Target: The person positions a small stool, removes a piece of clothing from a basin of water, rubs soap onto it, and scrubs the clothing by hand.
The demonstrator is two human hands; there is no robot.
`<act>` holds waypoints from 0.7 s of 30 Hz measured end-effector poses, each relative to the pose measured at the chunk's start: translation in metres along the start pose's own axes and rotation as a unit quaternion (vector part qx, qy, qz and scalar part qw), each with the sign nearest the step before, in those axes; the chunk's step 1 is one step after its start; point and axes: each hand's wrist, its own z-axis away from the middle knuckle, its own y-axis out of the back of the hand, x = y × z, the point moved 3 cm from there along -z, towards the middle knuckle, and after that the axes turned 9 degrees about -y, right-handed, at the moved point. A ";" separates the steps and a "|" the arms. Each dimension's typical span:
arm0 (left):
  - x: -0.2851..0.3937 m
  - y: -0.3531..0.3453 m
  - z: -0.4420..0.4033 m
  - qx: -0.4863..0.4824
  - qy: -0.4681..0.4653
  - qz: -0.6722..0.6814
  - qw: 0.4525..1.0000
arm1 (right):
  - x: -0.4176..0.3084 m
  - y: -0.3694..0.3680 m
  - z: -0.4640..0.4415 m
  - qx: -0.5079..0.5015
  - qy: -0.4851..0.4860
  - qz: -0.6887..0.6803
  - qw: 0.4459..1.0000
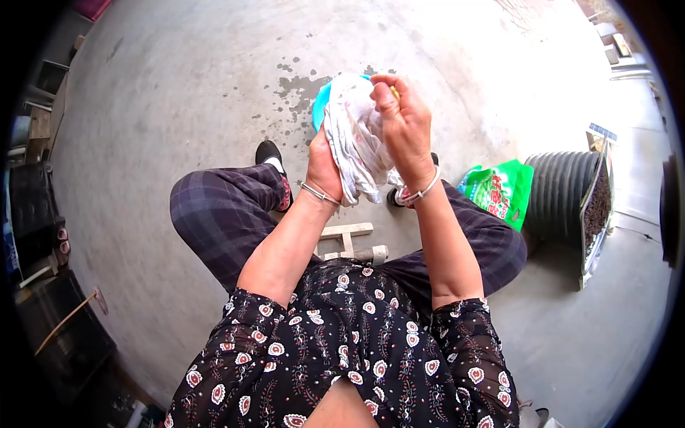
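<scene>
While the left hand's (325, 167) grip holds a crumpled white patterned cloth (349, 143), hiding most of a bright-blue basin (320, 107), the right hand (407, 121) curls at the cloth's right edge; its grip: cannot tell. Open grey concrete floor (143, 128) extends ahead and left; a green printed plastic bag (508, 187) and black ribbed cylinder (560, 192) limit room rightward.

Both arms reach forward from the body, elbows bent, the left forearm (289, 239) and right forearm (449, 239) slanting inward. The left hand (325, 167) is cupped in a grip, its fingers mostly hidden. The right hand (408, 132) sits slightly farther out, fingers curled and thumb bent toward them, though how tightly it closes is hard to tell. The knees spread wide.
</scene>
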 end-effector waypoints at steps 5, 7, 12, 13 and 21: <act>-0.018 0.003 0.009 0.067 -0.026 -0.030 0.997 | -0.014 -0.026 0.026 -0.023 0.186 0.193 0.963; -0.021 -0.016 0.010 0.039 -0.002 -0.040 0.998 | 0.003 -0.015 -0.001 0.011 0.127 0.195 0.973; -0.013 -0.024 0.006 0.029 0.001 -0.042 0.999 | 0.012 0.012 -0.028 0.122 0.081 0.165 0.975; -0.009 -0.019 0.004 0.032 -0.008 -0.034 0.999 | 0.004 0.016 -0.018 0.084 0.038 0.121 0.988; -0.005 0.001 -0.010 0.028 -0.017 -0.034 0.999 | -0.020 -0.002 0.093 -0.047 -0.004 0.169 0.984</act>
